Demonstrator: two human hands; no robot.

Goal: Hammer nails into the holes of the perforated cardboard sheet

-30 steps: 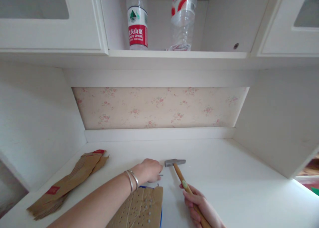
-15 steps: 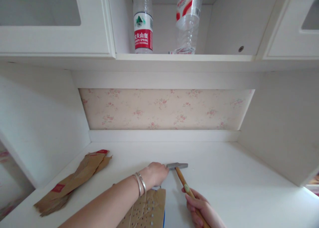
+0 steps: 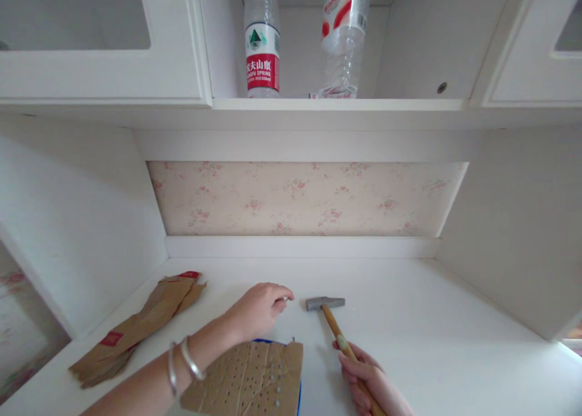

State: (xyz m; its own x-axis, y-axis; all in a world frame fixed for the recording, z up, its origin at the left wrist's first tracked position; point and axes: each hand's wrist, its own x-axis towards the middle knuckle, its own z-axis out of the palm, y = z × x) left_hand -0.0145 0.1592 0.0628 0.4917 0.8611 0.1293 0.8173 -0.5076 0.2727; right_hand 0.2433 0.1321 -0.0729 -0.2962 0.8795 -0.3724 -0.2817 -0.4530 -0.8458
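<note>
Your right hand [image 3: 375, 379] was wrapped round the hammer [image 3: 334, 327], just right of that hole-dotted cardboard [image 3: 240, 373] on the white counter [image 3: 418, 325], while your left hand [image 3: 254, 312] hung curled beyond the cardboard (couldn't tell if it pinched anything, tbh).

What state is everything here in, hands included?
Left hand: raised, fingers bent; grip unclear.
Hammer: held by its handle.
Right hand: closed around that handle.
Holed cardboard: lying flat, pierced.
Torn cardboard strips: ragged, layered.
Left bottle: upright.
Right bottle: upright.
Middle cabinet compartment: open.
</note>
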